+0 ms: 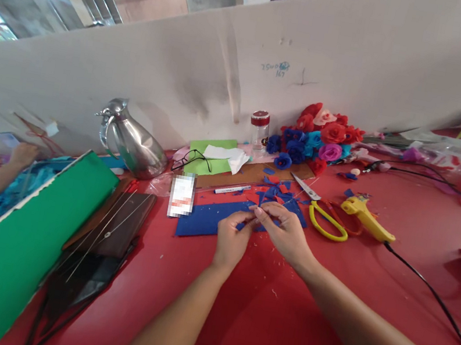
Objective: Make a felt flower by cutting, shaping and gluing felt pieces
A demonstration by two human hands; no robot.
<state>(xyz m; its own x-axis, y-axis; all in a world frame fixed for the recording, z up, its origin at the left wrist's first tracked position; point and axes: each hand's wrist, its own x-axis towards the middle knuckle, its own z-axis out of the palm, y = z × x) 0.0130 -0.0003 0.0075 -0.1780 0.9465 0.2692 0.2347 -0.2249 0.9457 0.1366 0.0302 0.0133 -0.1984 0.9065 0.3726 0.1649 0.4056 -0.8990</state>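
Note:
Fingertips of my left hand (233, 238) and my right hand (285, 231) meet in a pinch over a blue sheet (200, 220) on the red table. Whatever sits between them is too small and hidden to name. Blue and red scraps (280, 191) lie just beyond my fingers. To the right are scissors (328, 221) with yellow handles, blades pointing away, and a yellow glue gun (367, 216) with a black cord. A white marker (232, 189) lies behind the blue sheet.
Paper-like flowers (307, 138) and a lidded glass jar (259, 133) stand by the wall. Left are a steel jug (130, 138), eyeglasses (192, 159), a dark bag (109, 235) and a green board (15, 242). Another person's hand (23, 154) works beyond the board.

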